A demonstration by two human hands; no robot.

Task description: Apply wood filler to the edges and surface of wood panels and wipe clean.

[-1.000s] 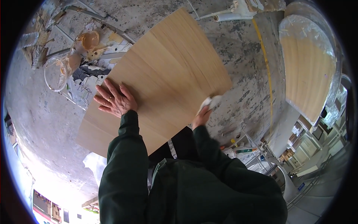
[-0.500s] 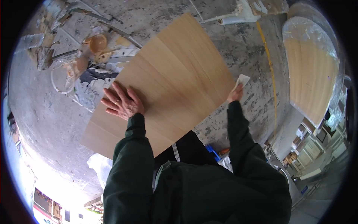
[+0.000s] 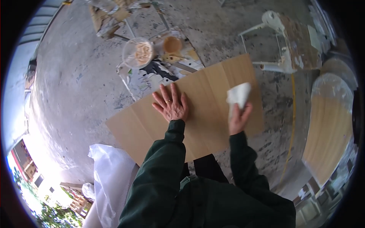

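Observation:
A wide wood-grain panel lies across in front of me, one edge close to my body. My left hand rests flat on it near the far edge, fingers spread, with a ring on one finger. Over the right part of the panel my right hand grips a white cloth, its fingers closed round the lower end. The cloth is slightly blurred, and whether it touches the panel I cannot tell.
Beyond the panel, a low stand bears a clear tub of pale paste and an orange-brown pot. A worn stool stands far right, near plastic-wrapped panels. Bubble wrap lies at near left.
My right hand has brought the cloth from the panel's right edge in over its surface. The view has shifted, and the left hand stays flat on the panel.

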